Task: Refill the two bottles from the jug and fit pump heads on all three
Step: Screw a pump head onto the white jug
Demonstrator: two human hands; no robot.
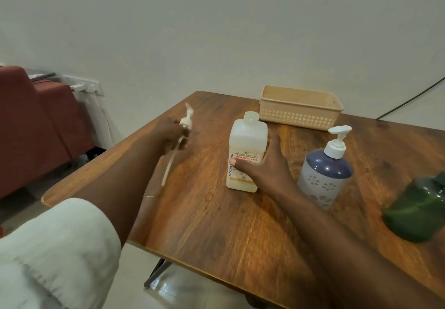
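I see a wooden table by a pale wall; my left hand grips a pump head, right hand open against the uncapped bottle.

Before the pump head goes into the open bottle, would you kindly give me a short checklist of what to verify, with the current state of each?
1. Pump head held in left hand: ok.
2. Dip tube straight and free: ok.
3. Neck of the white bottle uncapped: ok.
4. Bottle upright on the table: ok.
5. Right hand steadying the bottle: not ok, it is open beside the bottle, not closed around it.
6. Blue bottle already carries a pump: ok. Green container: cannot tell, blurred.
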